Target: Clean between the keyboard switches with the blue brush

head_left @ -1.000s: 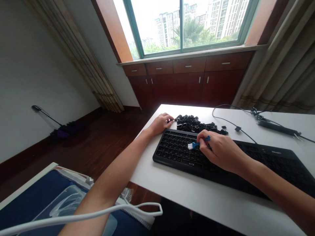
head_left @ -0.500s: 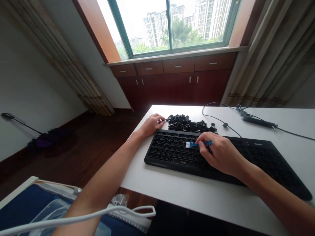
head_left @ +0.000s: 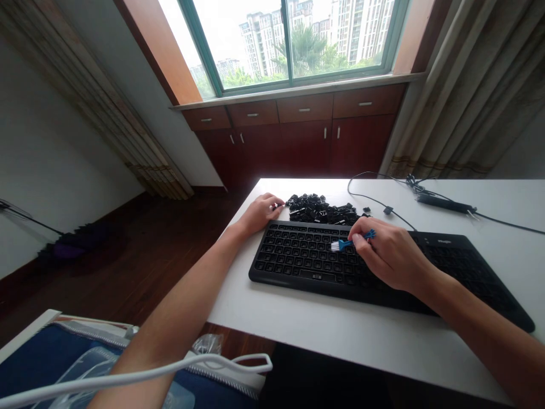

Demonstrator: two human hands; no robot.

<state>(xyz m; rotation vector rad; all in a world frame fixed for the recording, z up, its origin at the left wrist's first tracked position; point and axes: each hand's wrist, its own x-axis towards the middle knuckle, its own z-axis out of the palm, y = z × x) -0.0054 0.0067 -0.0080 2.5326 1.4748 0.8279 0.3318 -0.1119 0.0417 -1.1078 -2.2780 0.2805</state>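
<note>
A black keyboard [head_left: 317,276] with its keycaps off lies on the white table. Over its middle, my right hand [head_left: 385,250] pinches a small blue cleaning brush [head_left: 346,243], whose white bristles point left onto the bare key sockets. My fingers cover part of the brush handle. By the keyboard's far left corner rests my left hand [head_left: 260,212], fingers curled together around a small dark bit too tiny to name. Just right of those fingertips is a heap of loose black keycaps [head_left: 317,209], piled behind the keyboard.
A black cable [head_left: 398,216] runs back from the keyboard to a dark bundled cord [head_left: 447,203] at the right. One stray keycap [head_left: 367,210] lies right of the heap. In front of the table's left edge, a white looped rod [head_left: 187,366] crosses before a blue surface [head_left: 38,355].
My right hand has moved a little to the right with the brush over the sockets. The left hand stays beside the keycap heap. The whole view has shifted slightly.
</note>
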